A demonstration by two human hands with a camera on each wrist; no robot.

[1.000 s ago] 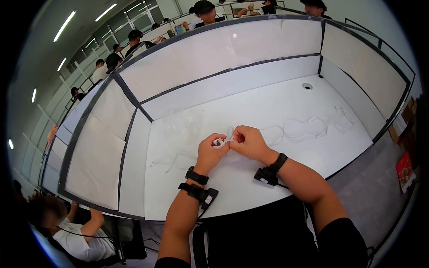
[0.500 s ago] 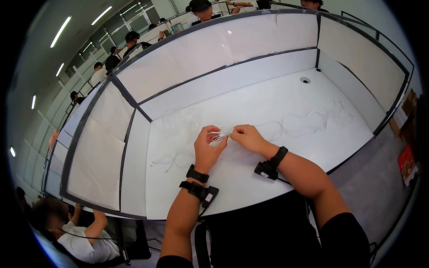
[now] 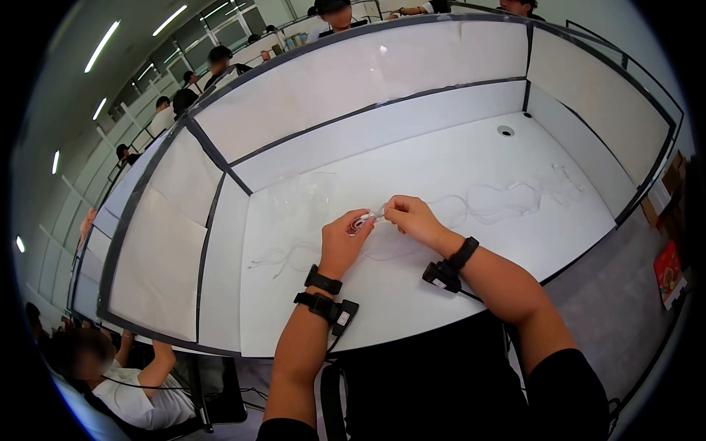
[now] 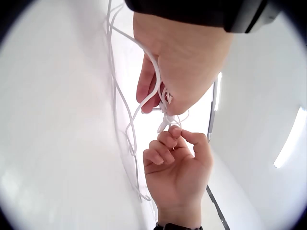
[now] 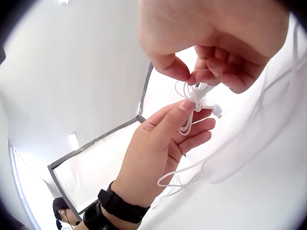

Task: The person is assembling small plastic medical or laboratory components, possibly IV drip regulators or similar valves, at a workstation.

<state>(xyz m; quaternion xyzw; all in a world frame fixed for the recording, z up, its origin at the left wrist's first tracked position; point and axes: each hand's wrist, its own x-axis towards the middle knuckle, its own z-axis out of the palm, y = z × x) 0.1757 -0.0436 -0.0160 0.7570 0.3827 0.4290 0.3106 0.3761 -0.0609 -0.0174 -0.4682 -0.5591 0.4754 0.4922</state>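
Bundled white earphones (image 5: 197, 98), their thin cord wound into small loops, are held above the table between both hands. My left hand (image 3: 342, 242) pinches the bundle between thumb and fingers. One white earbud (image 5: 217, 110) sticks out beside the left fingertips in the right wrist view. From the other side my right hand (image 3: 415, 222) pinches thin cord at the bundle's end between thumb and index finger, the other fingers curled in. In the left wrist view the bundle is partly hidden by the left hand.
On the white table (image 3: 412, 301) lie loose white cables (image 3: 515, 212) to the right and more white cable ends (image 3: 278, 259) to the left. A clear plastic bag (image 3: 301, 195) lies behind the left hand. Low partition walls (image 3: 368, 117) enclose the table's back and sides.
The right hand has gone from close against the bundle to slightly up and apart, with cord still pinched. The left hand keeps hold of the bundle and has turned a little.
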